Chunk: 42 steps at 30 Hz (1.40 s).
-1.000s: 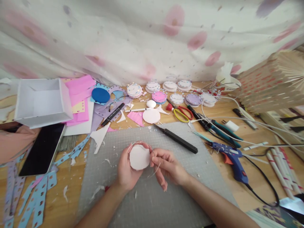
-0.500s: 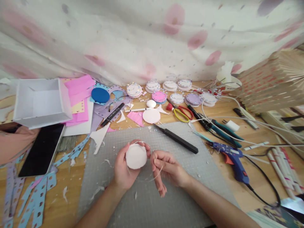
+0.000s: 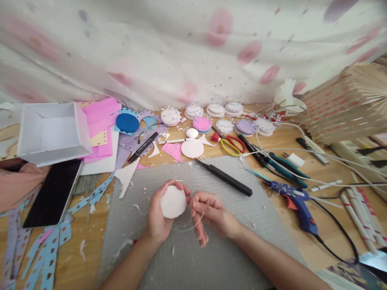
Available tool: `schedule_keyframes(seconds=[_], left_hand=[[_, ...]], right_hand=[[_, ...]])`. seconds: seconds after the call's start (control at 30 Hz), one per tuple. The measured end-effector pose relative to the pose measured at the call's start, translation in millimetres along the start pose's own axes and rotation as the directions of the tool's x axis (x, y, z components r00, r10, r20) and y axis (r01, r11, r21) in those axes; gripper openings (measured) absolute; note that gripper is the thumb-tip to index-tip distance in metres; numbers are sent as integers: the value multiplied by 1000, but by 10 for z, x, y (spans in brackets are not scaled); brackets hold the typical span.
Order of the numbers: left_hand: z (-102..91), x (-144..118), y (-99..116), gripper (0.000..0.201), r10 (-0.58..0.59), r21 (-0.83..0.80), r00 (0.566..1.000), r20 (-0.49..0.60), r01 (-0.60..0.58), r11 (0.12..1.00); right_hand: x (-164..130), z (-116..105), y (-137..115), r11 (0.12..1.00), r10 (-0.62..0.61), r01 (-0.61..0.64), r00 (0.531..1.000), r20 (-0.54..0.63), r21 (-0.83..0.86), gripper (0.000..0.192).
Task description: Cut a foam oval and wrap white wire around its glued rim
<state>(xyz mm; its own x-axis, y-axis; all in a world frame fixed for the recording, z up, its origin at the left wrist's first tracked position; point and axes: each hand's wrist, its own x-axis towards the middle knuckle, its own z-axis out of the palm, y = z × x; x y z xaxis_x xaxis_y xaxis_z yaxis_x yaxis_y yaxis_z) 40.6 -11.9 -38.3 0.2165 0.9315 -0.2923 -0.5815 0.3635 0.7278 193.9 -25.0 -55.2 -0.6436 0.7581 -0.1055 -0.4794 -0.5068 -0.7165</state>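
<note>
Cupped in my left hand (image 3: 157, 219) is a small white round disc (image 3: 173, 202), its flat face turned up and its edge slightly uneven. My right hand (image 3: 216, 213) is just to the right, with thumb and forefinger pinching a thin pale wire (image 3: 185, 230). The wire curves in a loose loop around the disc and passes by the left fingertips. Both hands are above a grey cutting mat (image 3: 145, 262). Beyond them lie a black pen-shaped craft knife (image 3: 229, 179) and a flat white disc (image 3: 192, 149).
Several decorated round stacks (image 3: 224, 126) stand along the back. On the right are a blue glue gun (image 3: 294, 197), scissors (image 3: 232, 144), pliers (image 3: 286, 169) and trailing cables. A white box (image 3: 54, 155), a phone (image 3: 53, 193) and cut paper strips (image 3: 50, 257) lie left.
The wire loop shows wider and rounder about the disc. My right hand has shifted slightly left, and the disc is tilted a little differently in my left hand.
</note>
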Motion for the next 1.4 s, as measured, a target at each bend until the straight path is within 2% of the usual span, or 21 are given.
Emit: schedule_keyframes(seconds=[0.1,0.17,0.3,0.37,0.5,0.73,0.93,1.07,1.3,1.4], left_hand=[[-23,21,-14,30,5,24,1000,-13,-5,1000],[-35,31,-14,30,5,44,1000,-13,-5,999],[-56,26,-9,29,-22,83,1000,8,21,996],[-69,17,-11,29,-52,99,998,26,49,994],[-85,9,-26,27,-87,115,996,36,83,990],[-81,-4,-29,20,-139,142,990,-3,138,980],[-76,-29,-40,20,-199,183,979,49,187,965],[-60,-35,-35,20,-213,188,976,43,201,961],[-103,-11,-61,16,-186,163,982,-29,188,969],[-115,-5,-49,18,-219,144,976,-1,217,966]], right_hand=[[-9,5,3,988,-34,23,997,-70,-156,29],[-19,10,-10,951,-100,58,987,-125,-305,29],[-35,-3,-55,746,-305,142,941,-143,-651,19],[-35,-19,-68,666,-353,152,927,-129,-730,15],[-22,-38,-52,639,-349,147,930,-115,-755,14],[-2,-38,1,654,-381,181,917,-113,-734,11],[3,-14,10,657,-408,179,901,-146,-733,15],[6,0,8,653,-399,132,897,-191,-746,20],[-4,-34,32,577,-414,102,892,-183,-810,18],[-11,-45,29,578,-403,96,897,-181,-810,19]])
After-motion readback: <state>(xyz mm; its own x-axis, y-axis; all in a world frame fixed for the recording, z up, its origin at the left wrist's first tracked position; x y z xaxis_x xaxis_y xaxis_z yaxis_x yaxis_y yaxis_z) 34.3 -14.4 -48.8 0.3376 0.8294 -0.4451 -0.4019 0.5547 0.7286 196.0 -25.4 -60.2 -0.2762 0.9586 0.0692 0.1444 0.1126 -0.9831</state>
